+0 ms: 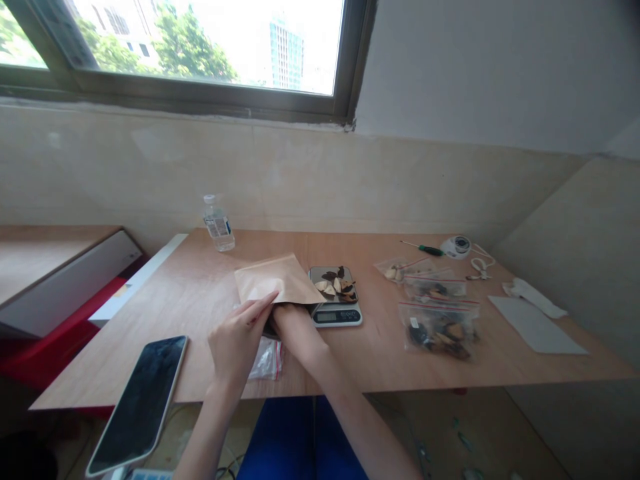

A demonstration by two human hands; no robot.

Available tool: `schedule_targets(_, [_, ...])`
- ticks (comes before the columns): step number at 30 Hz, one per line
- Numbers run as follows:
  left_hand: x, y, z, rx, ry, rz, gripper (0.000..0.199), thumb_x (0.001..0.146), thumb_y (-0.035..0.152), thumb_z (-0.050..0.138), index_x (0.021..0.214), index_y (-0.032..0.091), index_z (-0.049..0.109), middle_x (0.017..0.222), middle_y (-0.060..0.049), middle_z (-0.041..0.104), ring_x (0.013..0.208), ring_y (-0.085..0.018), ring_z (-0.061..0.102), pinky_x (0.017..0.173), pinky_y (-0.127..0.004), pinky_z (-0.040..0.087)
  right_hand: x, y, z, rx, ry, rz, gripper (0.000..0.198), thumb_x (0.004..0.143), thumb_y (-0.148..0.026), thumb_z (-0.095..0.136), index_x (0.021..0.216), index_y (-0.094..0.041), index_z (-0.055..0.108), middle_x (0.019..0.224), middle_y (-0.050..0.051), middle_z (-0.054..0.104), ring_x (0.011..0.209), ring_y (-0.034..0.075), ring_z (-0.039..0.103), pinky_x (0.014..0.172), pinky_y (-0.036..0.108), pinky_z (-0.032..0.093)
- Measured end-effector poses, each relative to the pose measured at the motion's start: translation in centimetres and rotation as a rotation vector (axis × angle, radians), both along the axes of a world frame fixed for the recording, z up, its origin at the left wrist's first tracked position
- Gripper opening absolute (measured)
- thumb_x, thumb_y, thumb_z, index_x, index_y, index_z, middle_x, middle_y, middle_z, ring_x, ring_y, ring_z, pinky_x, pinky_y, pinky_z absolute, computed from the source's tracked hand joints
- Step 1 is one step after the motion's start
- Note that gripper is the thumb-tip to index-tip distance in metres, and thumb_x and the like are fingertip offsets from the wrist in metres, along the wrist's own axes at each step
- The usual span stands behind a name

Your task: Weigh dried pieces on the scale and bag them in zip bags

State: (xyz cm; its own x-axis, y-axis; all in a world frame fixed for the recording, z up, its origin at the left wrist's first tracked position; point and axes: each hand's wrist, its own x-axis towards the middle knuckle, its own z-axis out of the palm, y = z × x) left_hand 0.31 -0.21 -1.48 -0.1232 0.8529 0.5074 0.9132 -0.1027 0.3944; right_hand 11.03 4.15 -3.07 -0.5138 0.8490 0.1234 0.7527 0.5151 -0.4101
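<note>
A brown paper pouch [277, 278] lies on the wooden table [200, 280] in front of me. My left hand [239, 337] grips the pouch's near opening edge. My right hand is pushed inside the pouch and hidden; only the wrist and forearm [300, 330] show. Just right of the pouch stands a small digital kitchen scale [334, 313] with several dark and pale dried pieces [337, 285] on its platform. A clear plastic bag [267, 358] lies under my forearms near the table's front edge.
A small clear bottle [219, 223] stands at the back. Three zip bags of dried pieces [439, 313] lie to the right, with a green screwdriver [423, 248], a round white device [456, 246] and grey sheets [536, 327] beyond. A black phone [140, 400] juts up at lower left.
</note>
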Motion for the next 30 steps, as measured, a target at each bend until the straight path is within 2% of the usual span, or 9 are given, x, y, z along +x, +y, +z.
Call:
schedule_targets(2, [0.0, 0.2, 0.1, -0.009, 0.001, 0.001, 0.029, 0.086, 0.030, 0.055, 0.112, 0.041, 0.062, 0.098, 0.007, 0.071, 0.071, -0.009, 0.065, 0.048, -0.017, 0.033, 0.7, -0.8, 0.8, -0.021, -0.011, -0.029, 0.031, 0.090, -0.009, 0.036, 0.108, -0.009, 0.062, 0.102, 0.018, 0.068, 0.092, 0.026, 0.066, 0.082, 0.034, 0.049])
schedule_targets(4, [0.0, 0.4, 0.2, -0.019, -0.001, -0.003, 0.029, 0.086, 0.030, 0.055, 0.113, 0.041, 0.062, 0.098, 0.006, 0.071, 0.070, -0.009, 0.065, 0.048, -0.017, 0.032, 1.3, -1.3, 1.4, 0.010, 0.026, -0.055, 0.027, 0.090, -0.013, 0.041, 0.104, -0.012, 0.064, 0.099, 0.014, 0.069, 0.089, 0.024, 0.067, 0.078, 0.030, 0.050])
schedule_targets(10, [-0.1, 0.9, 0.9, -0.040, 0.012, 0.015, 0.029, 0.086, 0.031, 0.055, 0.112, 0.041, 0.062, 0.100, 0.006, 0.071, 0.069, -0.010, 0.065, 0.049, -0.018, 0.032, 2.1, -1.5, 1.7, 0.104, 0.141, -0.122, 0.019, 0.089, -0.014, 0.048, 0.099, -0.015, 0.064, 0.098, 0.010, 0.067, 0.092, 0.021, 0.063, 0.082, 0.031, 0.048])
schedule_targets(15, [-0.5, 1.4, 1.9, -0.057, 0.004, 0.046, 0.027, 0.087, 0.035, 0.053, 0.111, 0.040, 0.063, 0.099, 0.006, 0.072, 0.072, -0.012, 0.066, 0.051, -0.019, 0.033, 3.7, -3.2, 1.8, 0.260, 0.546, -0.101, 0.017, 0.089, -0.016, 0.048, 0.096, -0.017, 0.063, 0.094, 0.006, 0.065, 0.092, 0.016, 0.060, 0.084, 0.028, 0.047])
schedule_targets(19, [-0.9, 2.3, 2.6, -0.023, -0.019, 0.145, 0.024, 0.085, 0.040, 0.054, 0.105, 0.037, 0.067, 0.094, 0.003, 0.072, 0.075, -0.015, 0.066, 0.052, -0.022, 0.033, 6.6, -2.8, 2.0, 0.383, 0.766, -0.302, 0.017, 0.090, -0.020, 0.048, 0.096, -0.020, 0.064, 0.088, 0.004, 0.065, 0.084, 0.015, 0.060, 0.079, 0.028, 0.048])
schedule_targets(21, [-1.1, 2.8, 3.0, 0.022, -0.036, 0.181, 0.024, 0.084, 0.042, 0.055, 0.102, 0.035, 0.069, 0.093, 0.002, 0.072, 0.078, -0.018, 0.065, 0.053, -0.023, 0.034, 8.0, -1.0, 1.6, 0.383, 0.725, -0.415, 0.019, 0.090, -0.022, 0.047, 0.095, -0.019, 0.065, 0.086, 0.005, 0.064, 0.079, 0.016, 0.059, 0.074, 0.028, 0.047])
schedule_targets(23, [-1.2, 3.4, 3.2, 0.062, -0.054, 0.180, 0.023, 0.083, 0.043, 0.055, 0.099, 0.034, 0.069, 0.093, 0.001, 0.072, 0.081, -0.019, 0.065, 0.055, -0.024, 0.035, 9.1, 1.7, 0.7, 0.349, 0.587, -0.470, 0.020, 0.089, -0.023, 0.048, 0.092, -0.018, 0.066, 0.086, 0.006, 0.063, 0.082, 0.017, 0.058, 0.075, 0.029, 0.046])
schedule_targets(27, [-1.3, 4.0, 3.5, 0.083, -0.078, 0.171, 0.022, 0.083, 0.042, 0.054, 0.096, 0.032, 0.069, 0.089, 0.001, 0.072, 0.080, -0.018, 0.064, 0.055, -0.024, 0.034, 9.9, 7.1, -1.3, 0.243, 0.179, -0.468, 0.022, 0.088, -0.021, 0.047, 0.088, -0.016, 0.069, 0.091, 0.009, 0.063, 0.092, 0.021, 0.054, 0.084, 0.034, 0.042])
schedule_targets(30, [-1.4, 4.2, 3.5, 0.075, -0.081, 0.173, 0.022, 0.084, 0.042, 0.054, 0.097, 0.032, 0.069, 0.088, 0.001, 0.071, 0.080, -0.018, 0.063, 0.056, -0.024, 0.035, 10.0, 8.4, -2.0, 0.197, -0.002, -0.449, 0.021, 0.086, -0.019, 0.049, 0.092, -0.015, 0.068, 0.100, 0.013, 0.061, 0.099, 0.023, 0.052, 0.089, 0.037, 0.039])
